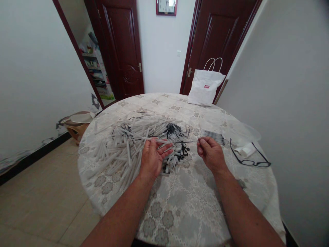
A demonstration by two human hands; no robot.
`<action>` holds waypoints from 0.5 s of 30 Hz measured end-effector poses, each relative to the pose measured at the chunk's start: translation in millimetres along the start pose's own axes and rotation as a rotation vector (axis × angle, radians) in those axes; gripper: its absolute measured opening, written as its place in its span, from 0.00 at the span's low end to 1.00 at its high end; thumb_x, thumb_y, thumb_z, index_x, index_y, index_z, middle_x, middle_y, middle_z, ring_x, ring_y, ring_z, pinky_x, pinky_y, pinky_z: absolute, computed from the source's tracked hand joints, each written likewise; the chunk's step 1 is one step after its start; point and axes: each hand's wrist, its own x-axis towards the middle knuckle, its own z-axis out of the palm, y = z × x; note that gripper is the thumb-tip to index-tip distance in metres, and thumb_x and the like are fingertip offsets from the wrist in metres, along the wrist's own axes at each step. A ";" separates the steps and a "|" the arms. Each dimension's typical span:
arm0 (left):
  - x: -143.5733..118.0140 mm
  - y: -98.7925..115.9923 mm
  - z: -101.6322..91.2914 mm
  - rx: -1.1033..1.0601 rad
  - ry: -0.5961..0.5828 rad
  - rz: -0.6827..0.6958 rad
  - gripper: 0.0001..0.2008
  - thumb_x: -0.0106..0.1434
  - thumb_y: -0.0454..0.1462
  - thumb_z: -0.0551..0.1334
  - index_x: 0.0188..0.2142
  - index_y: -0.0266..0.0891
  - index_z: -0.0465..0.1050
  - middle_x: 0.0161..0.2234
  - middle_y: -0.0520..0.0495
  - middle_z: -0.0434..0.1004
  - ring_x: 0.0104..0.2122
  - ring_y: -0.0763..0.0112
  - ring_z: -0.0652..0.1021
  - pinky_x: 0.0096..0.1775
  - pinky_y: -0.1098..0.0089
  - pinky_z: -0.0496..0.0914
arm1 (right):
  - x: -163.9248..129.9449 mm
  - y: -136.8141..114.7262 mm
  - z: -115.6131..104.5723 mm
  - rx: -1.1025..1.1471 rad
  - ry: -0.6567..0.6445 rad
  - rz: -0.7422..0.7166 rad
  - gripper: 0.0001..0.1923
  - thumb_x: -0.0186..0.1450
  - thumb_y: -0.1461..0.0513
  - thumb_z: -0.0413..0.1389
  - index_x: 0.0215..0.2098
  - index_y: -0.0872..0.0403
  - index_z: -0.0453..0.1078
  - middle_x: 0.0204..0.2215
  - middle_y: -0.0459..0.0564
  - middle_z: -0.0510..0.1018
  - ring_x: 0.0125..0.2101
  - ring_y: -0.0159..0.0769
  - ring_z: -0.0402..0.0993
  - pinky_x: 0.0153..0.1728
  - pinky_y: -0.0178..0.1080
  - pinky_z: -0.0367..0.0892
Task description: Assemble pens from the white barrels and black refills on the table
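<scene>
My left hand (151, 157), palm up, pinches a whitish translucent tube (141, 138) between thumb and fingers, its other fingers stretched out. My right hand (211, 152) is closed, thumb against forefinger, on the end of a thin dark rod like a pen refill (183, 142). The rod points left, in line with the tube; whether its tip is inside the tube cannot be made out. Below and left of my left hand spreads a large pile of similar tubes (120, 154). Dark thin rods (173, 130) and small black end pieces (183, 151) lie at the pile's right side.
A neat row of dark-tipped rods (214, 136) lies just beyond my right hand. Farther right are black-framed glasses (253, 163), a white packet (246, 150) and clear plastic film (246, 130). A white paper bag (205, 87) stands at the far edge of the cloth-covered round table (190, 212).
</scene>
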 end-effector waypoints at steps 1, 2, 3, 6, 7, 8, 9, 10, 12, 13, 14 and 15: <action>0.0 -0.1 0.0 -0.009 0.000 -0.001 0.17 0.66 0.50 0.63 0.42 0.43 0.61 0.40 0.46 0.80 0.37 0.57 0.85 0.39 0.54 0.80 | -0.2 0.1 -0.1 0.002 -0.003 0.000 0.11 0.62 0.55 0.65 0.38 0.53 0.74 0.27 0.44 0.77 0.18 0.25 0.66 0.17 0.30 0.59; 0.1 -0.3 -0.2 -0.016 -0.002 -0.001 0.16 0.66 0.50 0.63 0.42 0.43 0.62 0.40 0.46 0.80 0.37 0.57 0.85 0.40 0.54 0.79 | -0.5 0.2 -0.2 0.004 -0.005 -0.001 0.11 0.62 0.55 0.65 0.38 0.53 0.74 0.27 0.44 0.77 0.18 0.25 0.66 0.17 0.30 0.59; 0.2 -0.7 -0.4 -0.023 -0.003 -0.001 0.16 0.66 0.49 0.63 0.42 0.43 0.62 0.39 0.47 0.80 0.37 0.57 0.85 0.40 0.54 0.79 | -0.6 0.3 -0.3 0.003 -0.008 -0.001 0.11 0.63 0.55 0.65 0.38 0.53 0.74 0.27 0.44 0.77 0.18 0.25 0.66 0.16 0.30 0.59; 0.7 -2.5 -1.6 -0.041 -0.011 -0.005 0.15 0.67 0.49 0.63 0.43 0.43 0.62 0.39 0.47 0.80 0.38 0.56 0.85 0.40 0.53 0.79 | -0.9 0.2 -0.1 -0.001 -0.007 0.000 0.11 0.63 0.55 0.65 0.38 0.53 0.74 0.28 0.44 0.77 0.19 0.25 0.66 0.17 0.30 0.60; 0.7 -3.1 -2.0 -0.050 -0.013 -0.006 0.15 0.67 0.48 0.63 0.43 0.43 0.62 0.39 0.47 0.80 0.38 0.55 0.85 0.40 0.52 0.79 | -0.9 0.1 0.1 -0.003 -0.005 -0.001 0.11 0.63 0.55 0.65 0.38 0.53 0.74 0.28 0.44 0.77 0.19 0.25 0.66 0.17 0.30 0.60; 0.8 -3.7 -2.5 -0.058 -0.015 -0.008 0.15 0.67 0.48 0.63 0.43 0.43 0.62 0.38 0.47 0.80 0.38 0.55 0.85 0.41 0.52 0.79 | -0.9 -0.1 0.2 -0.007 -0.003 -0.002 0.11 0.62 0.55 0.65 0.38 0.53 0.74 0.28 0.44 0.77 0.19 0.25 0.66 0.17 0.30 0.60; 0.8 -4.2 -2.8 -0.065 -0.020 -0.012 0.14 0.67 0.48 0.63 0.42 0.43 0.62 0.38 0.47 0.80 0.39 0.54 0.85 0.41 0.51 0.79 | -0.8 -0.2 0.4 -0.012 0.000 -0.004 0.11 0.62 0.55 0.65 0.38 0.53 0.74 0.28 0.44 0.77 0.19 0.25 0.66 0.16 0.30 0.60; 0.7 -4.5 -3.1 -0.073 -0.026 -0.016 0.14 0.67 0.48 0.63 0.42 0.43 0.62 0.39 0.47 0.80 0.39 0.54 0.85 0.41 0.50 0.79 | -0.7 -0.3 0.5 -0.015 0.005 -0.005 0.12 0.62 0.55 0.65 0.38 0.53 0.74 0.28 0.44 0.77 0.19 0.25 0.66 0.16 0.30 0.59; 0.5 -4.7 -3.4 -0.083 -0.035 -0.022 0.14 0.67 0.48 0.63 0.42 0.43 0.62 0.39 0.47 0.80 0.39 0.54 0.85 0.42 0.49 0.79 | -0.4 0.0 0.5 -0.023 0.013 -0.002 0.12 0.62 0.54 0.65 0.37 0.53 0.73 0.28 0.44 0.77 0.18 0.25 0.66 0.16 0.30 0.59; 0.4 -4.6 -3.4 -0.085 -0.038 -0.023 0.15 0.67 0.48 0.63 0.42 0.43 0.62 0.39 0.47 0.81 0.40 0.54 0.85 0.42 0.49 0.78 | -0.2 0.4 0.4 -0.027 0.017 0.000 0.12 0.62 0.54 0.65 0.38 0.53 0.73 0.28 0.44 0.77 0.19 0.25 0.66 0.16 0.30 0.59; 0.3 -4.4 -3.3 -0.086 -0.040 -0.024 0.15 0.67 0.48 0.64 0.42 0.43 0.62 0.39 0.47 0.81 0.40 0.54 0.85 0.43 0.49 0.78 | 0.0 0.9 0.3 -0.030 0.021 -0.001 0.12 0.62 0.54 0.65 0.38 0.53 0.73 0.28 0.44 0.77 0.19 0.25 0.66 0.16 0.30 0.59; 0.2 -4.3 -3.1 -0.088 -0.042 -0.022 0.15 0.67 0.48 0.64 0.42 0.43 0.62 0.39 0.47 0.81 0.40 0.54 0.85 0.43 0.49 0.78 | 0.2 1.4 0.1 -0.032 0.024 -0.002 0.12 0.62 0.54 0.65 0.38 0.53 0.74 0.28 0.44 0.77 0.19 0.25 0.66 0.16 0.30 0.60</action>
